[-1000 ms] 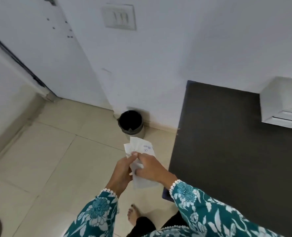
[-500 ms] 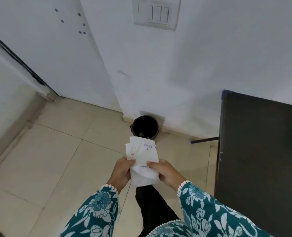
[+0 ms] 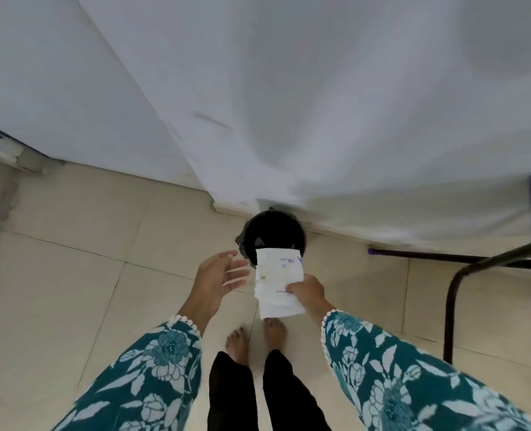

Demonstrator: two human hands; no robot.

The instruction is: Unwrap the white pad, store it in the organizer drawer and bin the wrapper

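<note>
Head view shows a change from half a second ago: the left hand (image 3: pixel 217 276) has let go and now hovers with fingers spread at nine o'clock of the white wrapper (image 3: pixel 278 283). Only the right hand (image 3: pixel 306 290) pinches it, held just short of the black bin (image 3: pixel 272 233), which lies at twelve o'clock. Whether the pad is inside cannot be told. Binning looks imminent.

The round black plastic bin (image 3: pixel 272 233) gapes open, its near rim overlapped by the white printed wrapper (image 3: pixel 278 279). Bare beige floor tiles (image 3: pixel 71 275) lie left; a dark metal table frame (image 3: pixel 457 275) stands right
</note>
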